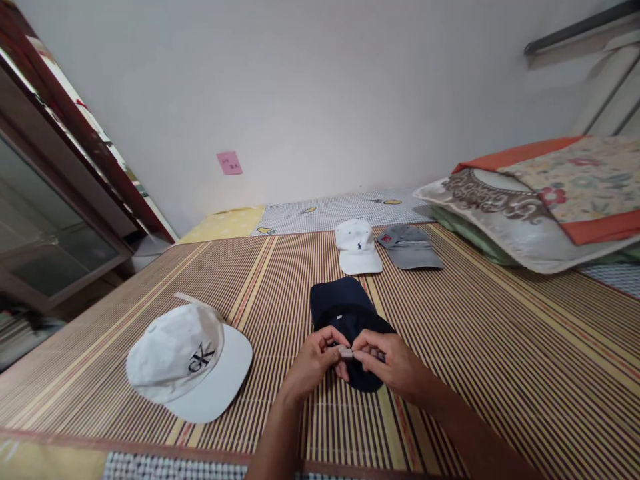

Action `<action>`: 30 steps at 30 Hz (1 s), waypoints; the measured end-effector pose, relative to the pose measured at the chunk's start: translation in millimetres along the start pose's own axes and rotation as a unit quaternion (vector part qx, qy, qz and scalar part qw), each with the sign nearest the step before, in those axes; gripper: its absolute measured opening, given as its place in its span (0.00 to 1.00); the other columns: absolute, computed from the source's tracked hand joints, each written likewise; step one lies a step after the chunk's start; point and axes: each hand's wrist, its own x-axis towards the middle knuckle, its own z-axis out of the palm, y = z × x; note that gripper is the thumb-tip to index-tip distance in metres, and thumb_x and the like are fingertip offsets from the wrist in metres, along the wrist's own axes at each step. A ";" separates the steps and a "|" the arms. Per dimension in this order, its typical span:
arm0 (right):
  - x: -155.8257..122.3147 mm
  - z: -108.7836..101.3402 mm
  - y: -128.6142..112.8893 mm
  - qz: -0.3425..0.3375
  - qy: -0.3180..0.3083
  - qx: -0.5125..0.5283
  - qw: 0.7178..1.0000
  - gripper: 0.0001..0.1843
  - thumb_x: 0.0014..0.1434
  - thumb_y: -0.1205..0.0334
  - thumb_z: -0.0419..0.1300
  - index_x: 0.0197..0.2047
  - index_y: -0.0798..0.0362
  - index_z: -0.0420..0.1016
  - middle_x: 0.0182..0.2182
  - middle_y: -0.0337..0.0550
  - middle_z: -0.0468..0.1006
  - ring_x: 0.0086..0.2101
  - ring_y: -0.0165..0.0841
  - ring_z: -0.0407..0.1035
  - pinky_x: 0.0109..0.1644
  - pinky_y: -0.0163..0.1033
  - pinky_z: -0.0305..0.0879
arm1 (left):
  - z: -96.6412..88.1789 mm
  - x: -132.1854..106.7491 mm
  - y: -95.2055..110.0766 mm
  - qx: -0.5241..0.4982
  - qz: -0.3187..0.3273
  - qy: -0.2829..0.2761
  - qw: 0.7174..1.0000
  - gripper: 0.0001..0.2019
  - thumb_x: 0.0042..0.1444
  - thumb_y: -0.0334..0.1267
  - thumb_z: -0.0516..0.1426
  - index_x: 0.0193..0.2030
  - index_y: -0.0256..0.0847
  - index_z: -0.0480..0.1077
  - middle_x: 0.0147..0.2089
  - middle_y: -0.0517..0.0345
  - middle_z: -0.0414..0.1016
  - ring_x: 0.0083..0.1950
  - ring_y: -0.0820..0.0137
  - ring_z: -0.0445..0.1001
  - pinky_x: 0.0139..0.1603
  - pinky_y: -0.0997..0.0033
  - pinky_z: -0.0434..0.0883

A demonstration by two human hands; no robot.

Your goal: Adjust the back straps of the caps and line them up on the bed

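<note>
A dark navy cap [343,298] lies on the striped mat with its brim pointing away from me and its inside partly showing. Over its near side, my left hand [316,360] pinches a small greyish metal buckle [346,354] on the cap's strap. My right hand [393,360] is closed, thumb and fingertips pinching the strap close beside that buckle. The strap itself is mostly hidden by my fingers. To the left sits a white cap [175,347] with black CK letters, its strap end sticking out behind.
A smaller white cap [356,241] and a grey cap [407,245] stand side by side at the back of the bamboo mat [280,280]. Pillows [530,220] are piled at the right. A pink note [229,163] is on the wall; a glass-doored cabinet [55,233] stands left.
</note>
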 end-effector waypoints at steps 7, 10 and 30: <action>-0.1 2.8 1.5 -0.001 -0.009 0.038 0.999 0.06 0.68 0.60 0.55 0.43 0.48 0.72 0.26 0.34 0.75 0.28 0.32 0.72 0.35 0.37 0.63 | 0.3 0.2 -1.3 -0.002 -0.001 -0.019 1.000 0.21 0.55 0.54 0.69 0.39 0.39 0.72 0.23 0.60 0.77 0.22 0.70 0.75 0.27 0.74 0.68; -1.3 4.4 2.4 0.006 -0.026 0.017 0.999 0.10 0.72 0.57 0.52 0.44 0.48 0.73 0.28 0.36 0.77 0.29 0.33 0.73 0.36 0.38 0.64 | -0.3 1.0 -3.0 -0.001 -0.008 -0.034 0.999 0.21 0.54 0.54 0.69 0.38 0.39 0.71 0.26 0.59 0.78 0.23 0.70 0.77 0.26 0.75 0.68; -18.2 -56.0 16.5 0.007 -0.071 -0.034 0.997 0.05 0.58 0.57 0.69 0.33 0.48 0.84 0.37 0.44 0.86 0.44 0.45 0.78 0.51 0.47 0.69 | -5.5 3.9 -9.1 -0.048 0.004 -0.031 0.998 0.20 0.55 0.51 0.69 0.38 0.42 0.66 0.21 0.66 0.74 0.18 0.72 0.73 0.22 0.77 0.66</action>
